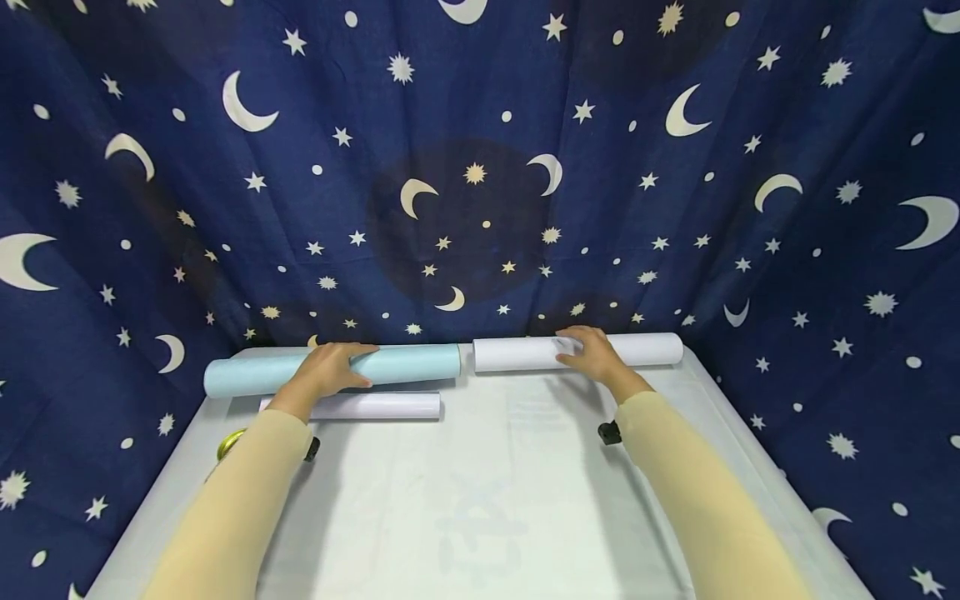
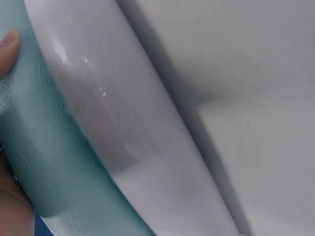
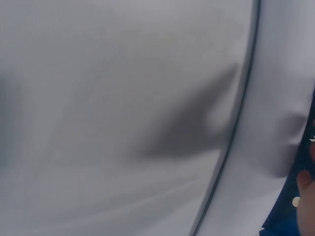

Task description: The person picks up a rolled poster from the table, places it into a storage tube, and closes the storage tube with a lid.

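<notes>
Roll (image 1: 414,363), light blue, under left hand (image 1: 327,370)

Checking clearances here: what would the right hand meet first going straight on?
Likely the white roll under the right hand, if they aren't touching now; past it, the starry curtain. Depth is unclear.
</notes>
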`<state>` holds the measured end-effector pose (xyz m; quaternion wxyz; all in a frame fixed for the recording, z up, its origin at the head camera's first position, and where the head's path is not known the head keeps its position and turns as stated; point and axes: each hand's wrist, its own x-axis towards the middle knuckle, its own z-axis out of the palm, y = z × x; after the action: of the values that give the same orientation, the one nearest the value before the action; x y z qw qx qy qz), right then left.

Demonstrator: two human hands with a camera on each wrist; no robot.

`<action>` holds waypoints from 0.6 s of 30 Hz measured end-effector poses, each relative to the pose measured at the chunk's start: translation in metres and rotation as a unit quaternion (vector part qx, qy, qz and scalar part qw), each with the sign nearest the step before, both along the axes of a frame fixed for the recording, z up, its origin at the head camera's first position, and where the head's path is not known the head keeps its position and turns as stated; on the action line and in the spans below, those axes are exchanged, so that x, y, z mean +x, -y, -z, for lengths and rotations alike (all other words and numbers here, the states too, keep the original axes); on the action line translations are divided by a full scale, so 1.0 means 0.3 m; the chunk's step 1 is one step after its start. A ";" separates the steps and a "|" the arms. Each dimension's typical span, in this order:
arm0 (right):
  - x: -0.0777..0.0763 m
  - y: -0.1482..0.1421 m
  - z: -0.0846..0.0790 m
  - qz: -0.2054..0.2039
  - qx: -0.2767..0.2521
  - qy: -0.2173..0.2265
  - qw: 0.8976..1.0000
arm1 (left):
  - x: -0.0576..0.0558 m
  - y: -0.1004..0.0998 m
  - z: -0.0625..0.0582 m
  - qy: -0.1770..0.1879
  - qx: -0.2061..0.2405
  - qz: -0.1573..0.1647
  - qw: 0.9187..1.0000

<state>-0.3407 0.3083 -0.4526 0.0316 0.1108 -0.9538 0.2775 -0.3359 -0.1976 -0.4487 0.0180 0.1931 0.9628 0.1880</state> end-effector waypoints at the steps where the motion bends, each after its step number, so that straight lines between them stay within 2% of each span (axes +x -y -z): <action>1: -0.001 -0.001 0.003 0.000 0.002 0.003 1.000 | 0.000 0.000 0.003 0.004 0.001 -0.001 1.000; 11: -0.016 0.007 0.032 -0.013 0.010 0.019 1.000 | -0.008 -0.004 0.033 0.001 0.000 0.004 1.000; 14: -0.019 0.009 0.042 -0.012 0.030 0.010 0.999 | -0.013 -0.008 0.035 -0.002 0.001 0.006 1.000; 18: -0.013 0.015 0.040 -0.003 0.028 0.005 1.000 | -0.019 -0.012 0.038 0.001 0.003 0.006 1.000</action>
<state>-0.3446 0.3037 -0.4646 0.0223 0.1134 -0.9609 0.2516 -0.3415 -0.1940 -0.4600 0.0191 0.1985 0.9612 0.1905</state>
